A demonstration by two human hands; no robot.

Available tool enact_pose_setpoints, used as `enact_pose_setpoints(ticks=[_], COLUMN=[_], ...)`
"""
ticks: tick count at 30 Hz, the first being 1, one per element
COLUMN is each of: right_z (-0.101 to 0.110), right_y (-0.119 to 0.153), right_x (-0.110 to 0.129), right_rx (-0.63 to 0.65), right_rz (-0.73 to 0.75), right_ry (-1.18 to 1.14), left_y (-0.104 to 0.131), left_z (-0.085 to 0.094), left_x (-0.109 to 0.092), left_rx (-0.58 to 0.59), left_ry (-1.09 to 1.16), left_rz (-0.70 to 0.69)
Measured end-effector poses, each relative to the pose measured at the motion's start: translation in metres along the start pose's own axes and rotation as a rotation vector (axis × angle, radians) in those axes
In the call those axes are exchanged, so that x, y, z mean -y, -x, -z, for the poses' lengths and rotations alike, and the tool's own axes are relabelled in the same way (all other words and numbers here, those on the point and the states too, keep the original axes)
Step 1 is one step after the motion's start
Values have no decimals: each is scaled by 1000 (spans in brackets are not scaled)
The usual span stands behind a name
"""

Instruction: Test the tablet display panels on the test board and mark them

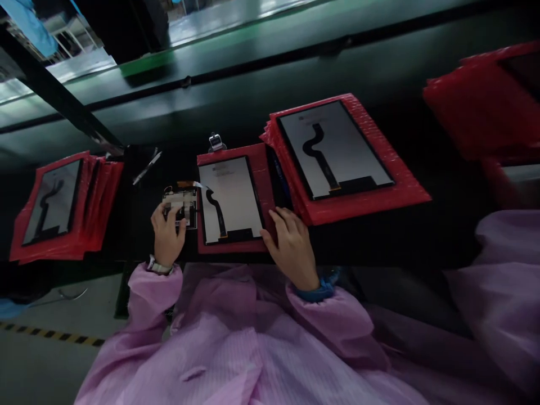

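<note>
In front of me a display panel [234,197] lies face down on a red wrap sheet [264,174], its grey back up and a black flex cable [217,208] curving across it. Left of the panel sits a small circuit board [192,205], with a short orange-and-white ribbon running from its top to the panel's cable. My left hand [167,230] grips that board from above, fingers bent and thumb on its near side. My right hand [293,242] rests with fingers stretched out on the red sheet, the thumb touching the panel's lower right corner.
At right stands a stack of red-wrapped panels [367,202], another stack [90,208] at left. More red sheets [485,107] lie far right, near a person's pink sleeve [502,281]. Behind are a pen-like tool [147,167] and a small metal-framed device [215,142].
</note>
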State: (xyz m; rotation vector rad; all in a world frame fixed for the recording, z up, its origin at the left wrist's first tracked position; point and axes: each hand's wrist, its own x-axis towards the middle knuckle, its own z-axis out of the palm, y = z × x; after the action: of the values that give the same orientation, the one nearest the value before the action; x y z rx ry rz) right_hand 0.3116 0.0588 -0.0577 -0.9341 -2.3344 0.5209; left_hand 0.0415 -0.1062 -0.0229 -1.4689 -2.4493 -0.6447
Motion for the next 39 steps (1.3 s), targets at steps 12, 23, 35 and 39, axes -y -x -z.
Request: enact_pose_setpoints(ticks=[12, 23, 35, 39], right_z=[-7, 0, 3, 2], right_y=[-4, 2, 2, 1], right_x=[3, 2, 10, 12], right_rx=[-7, 13, 10, 0], right_rz=[6, -13, -18, -12], right_ry=[87, 68, 104, 122], left_y=[0, 4, 1, 1], left_z=[-9, -4, -2, -1], left_x=[-3, -10, -11, -11], left_rx=[103, 160, 219, 180], left_ry=[-56, -100, -176, -218], left_rz=[-127, -142, -178, -241])
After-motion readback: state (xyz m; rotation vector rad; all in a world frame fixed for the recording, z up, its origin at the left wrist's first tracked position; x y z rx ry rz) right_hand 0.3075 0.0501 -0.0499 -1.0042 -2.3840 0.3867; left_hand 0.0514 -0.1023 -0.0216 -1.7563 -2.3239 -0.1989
